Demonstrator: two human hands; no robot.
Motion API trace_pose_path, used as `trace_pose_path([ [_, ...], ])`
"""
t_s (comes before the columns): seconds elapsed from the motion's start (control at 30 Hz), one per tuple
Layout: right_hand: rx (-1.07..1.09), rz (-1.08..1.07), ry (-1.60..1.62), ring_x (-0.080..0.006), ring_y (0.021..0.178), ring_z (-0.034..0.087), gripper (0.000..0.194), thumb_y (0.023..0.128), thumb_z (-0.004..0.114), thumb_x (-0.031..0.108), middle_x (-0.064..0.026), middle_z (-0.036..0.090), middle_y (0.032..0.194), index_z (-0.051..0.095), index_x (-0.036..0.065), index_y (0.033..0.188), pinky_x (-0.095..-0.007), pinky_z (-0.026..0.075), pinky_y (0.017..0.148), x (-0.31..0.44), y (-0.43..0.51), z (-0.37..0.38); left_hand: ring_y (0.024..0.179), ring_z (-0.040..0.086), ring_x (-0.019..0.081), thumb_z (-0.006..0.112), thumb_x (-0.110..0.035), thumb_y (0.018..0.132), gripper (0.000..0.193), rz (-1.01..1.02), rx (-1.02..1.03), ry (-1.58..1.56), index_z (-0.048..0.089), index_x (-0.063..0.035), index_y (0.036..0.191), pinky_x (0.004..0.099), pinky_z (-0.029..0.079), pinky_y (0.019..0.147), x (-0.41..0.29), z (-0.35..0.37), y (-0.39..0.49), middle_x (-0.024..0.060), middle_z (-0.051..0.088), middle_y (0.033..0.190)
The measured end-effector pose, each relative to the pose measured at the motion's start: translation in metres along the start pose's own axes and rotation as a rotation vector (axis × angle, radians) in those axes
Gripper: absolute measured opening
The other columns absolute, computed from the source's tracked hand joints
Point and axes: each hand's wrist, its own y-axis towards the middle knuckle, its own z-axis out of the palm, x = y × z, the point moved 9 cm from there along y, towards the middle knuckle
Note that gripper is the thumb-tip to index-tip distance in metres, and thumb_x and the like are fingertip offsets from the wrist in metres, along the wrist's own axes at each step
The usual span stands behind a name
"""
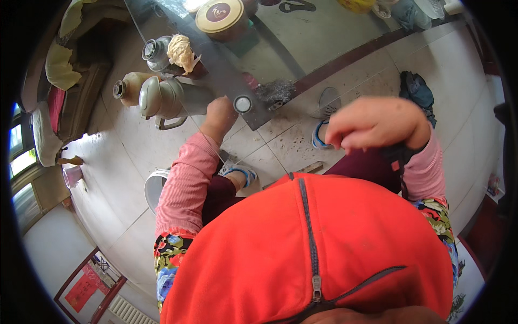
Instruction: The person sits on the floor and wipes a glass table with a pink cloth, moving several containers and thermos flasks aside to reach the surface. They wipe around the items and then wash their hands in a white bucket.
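My left hand point(220, 117) is at the near corner of a glass-topped table point(332, 48), beside a round metal fitting point(243, 104). Its fingers are curled, and whether they hold anything is hidden. Blurred, my right hand point(380, 123) hangs above my right knee with bent fingers; nothing shows in it, though its palm is out of sight. A grey, glittering scouring-pad-like clump point(277, 90) lies by the table corner. Left of my left hand stands a grey-green vacuum jug point(178, 97) with a handle.
A beige flask point(133, 89), a silvery flask point(156, 52) and a crumpled beige wad point(181, 52) are near the jug. A round lidded box point(220, 18) sits farther back. A white bucket point(156, 188) and a wooden strip point(309, 167) are on the tiled floor point(125, 178).
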Motion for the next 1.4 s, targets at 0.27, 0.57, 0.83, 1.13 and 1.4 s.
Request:
trace_pose_path([
  [0.27,-0.67,0.287,-0.892,-0.0397,0.134,0.049,0.064,0.085,0.061,0.006,-0.0153,0.037,0.158,0.049,0.018,0.146,-0.0451,0.043,0.108,-0.109,0.054,0.006,0.087,0.069,0.0382,0.068,-0.009,0.075,0.018,-0.103,-0.009,-0.013,0.072,-0.0115,0.093,0.0472,0.055,0.073,0.003,0.0,-0.001,0.0162,0.072,0.091],
  [0.57,-0.539,-0.112,-1.069,-0.0359,0.144,0.038,0.059,0.087,0.056,0.0,-0.0115,0.04,0.157,0.053,0.018,0.143,-0.0449,0.036,0.116,-0.14,0.14,-0.005,0.078,0.07,0.0354,0.059,-0.013,0.086,0.013,-0.008,-0.151,0.02,0.068,-0.0055,0.082,0.0463,0.057,0.07,-0.014,-0.018,-0.01,0.0134,0.069,0.078],
  [0.83,-0.877,0.015,-1.078,-0.0329,0.136,0.047,0.054,0.083,0.057,-0.004,-0.0092,0.049,0.15,0.056,0.007,0.136,-0.0398,0.044,0.11,-0.164,0.12,-0.083,0.09,0.07,0.0351,0.066,-0.019,0.086,0.018,0.016,-0.017,-0.05,0.07,-0.0078,0.1,0.0427,0.055,0.074,-0.007,-0.007,0.02,0.015,0.072,0.096],
  [1.13,-1.104,0.067,-0.887,-0.0394,0.124,0.051,0.053,0.082,0.058,-0.002,-0.0145,0.05,0.147,0.061,0.011,0.133,-0.0454,0.046,0.105,-0.186,0.155,-0.139,0.097,0.068,0.0414,0.063,-0.02,0.09,0.023,-0.03,-0.075,-0.306,0.068,-0.0085,0.109,0.0475,0.055,0.077,-0.008,-0.004,0.014,0.0205,0.071,0.104],
  [1.4,-0.786,-0.123,-0.921,-0.0344,0.121,0.054,0.041,0.086,0.055,0.002,-0.0137,0.053,0.143,0.067,0.012,0.124,-0.0404,0.047,0.104,-0.165,0.172,-0.099,0.113,0.067,0.0309,0.054,-0.006,0.095,0.038,-0.33,-0.089,-0.747,0.059,-0.0064,0.133,0.0363,0.052,0.093,0.013,-0.022,-0.041,0.0195,0.066,0.127],
])
